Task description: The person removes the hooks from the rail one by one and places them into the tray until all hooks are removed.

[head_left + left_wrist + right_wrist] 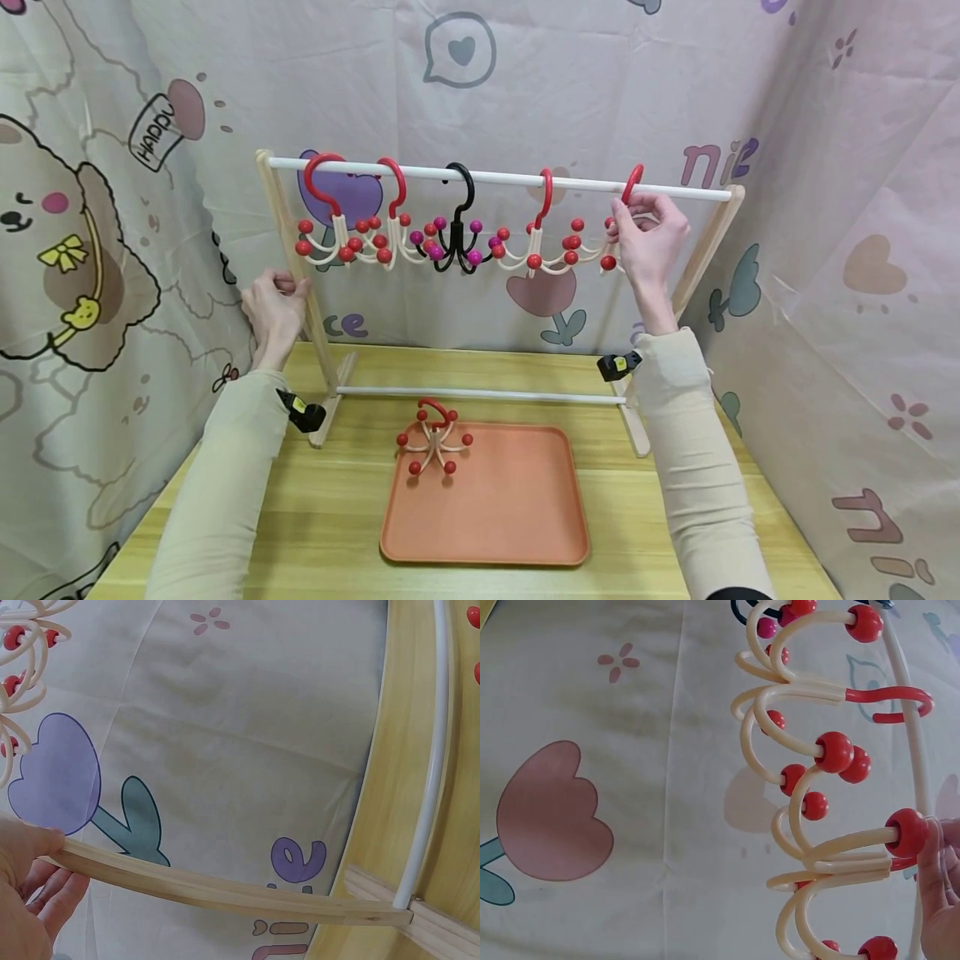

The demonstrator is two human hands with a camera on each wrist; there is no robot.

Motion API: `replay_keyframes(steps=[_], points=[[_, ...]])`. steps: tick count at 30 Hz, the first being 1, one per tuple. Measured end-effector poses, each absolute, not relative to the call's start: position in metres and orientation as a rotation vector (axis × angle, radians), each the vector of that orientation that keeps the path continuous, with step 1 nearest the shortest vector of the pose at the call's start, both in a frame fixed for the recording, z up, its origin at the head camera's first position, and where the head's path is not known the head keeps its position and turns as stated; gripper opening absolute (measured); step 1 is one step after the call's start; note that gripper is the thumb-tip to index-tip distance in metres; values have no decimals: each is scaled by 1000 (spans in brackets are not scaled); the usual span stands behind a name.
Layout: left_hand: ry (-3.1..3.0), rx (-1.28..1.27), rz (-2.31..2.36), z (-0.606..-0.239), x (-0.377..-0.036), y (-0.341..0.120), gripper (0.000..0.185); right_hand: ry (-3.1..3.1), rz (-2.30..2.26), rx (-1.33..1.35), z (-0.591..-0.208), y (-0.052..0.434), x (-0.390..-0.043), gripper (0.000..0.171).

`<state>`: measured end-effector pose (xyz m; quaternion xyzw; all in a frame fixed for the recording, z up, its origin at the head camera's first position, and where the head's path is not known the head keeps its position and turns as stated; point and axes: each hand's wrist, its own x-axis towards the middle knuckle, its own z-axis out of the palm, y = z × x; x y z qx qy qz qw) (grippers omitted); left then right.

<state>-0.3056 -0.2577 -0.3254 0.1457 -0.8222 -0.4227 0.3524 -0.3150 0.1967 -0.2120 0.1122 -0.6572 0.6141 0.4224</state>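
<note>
At the right end of the rack's white top rail, my right hand pinches a cream multi-arm hook hanger just below its red hook. That hook overlaps the rail, and the fingers hide part of the hanger's stem. In the right wrist view, a red ball tip lies right against the fingers. Across the rack, my left hand grips the wooden left post between thumb and fingers. Along the rail hang several more hangers: cream ones with red hooks and a black one with magenta tips.
An orange tray lies on the wooden table before the rack. Another red-hooked cream hanger rests at its back left corner. The rack's lower white bar runs behind the tray. Printed curtains enclose the sides and back.
</note>
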Motion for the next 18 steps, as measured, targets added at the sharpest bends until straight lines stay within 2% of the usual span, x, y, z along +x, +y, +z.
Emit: replay_keyframes(steps=[13, 18], points=[[-2142, 374, -1087, -325, -306, -258, 31, -1662, 1436, 219, -209, 210, -302, 21], [-2141, 373, -1084, -326, -306, -258, 31, -1614, 1460, 235, -210, 214, -296, 20]])
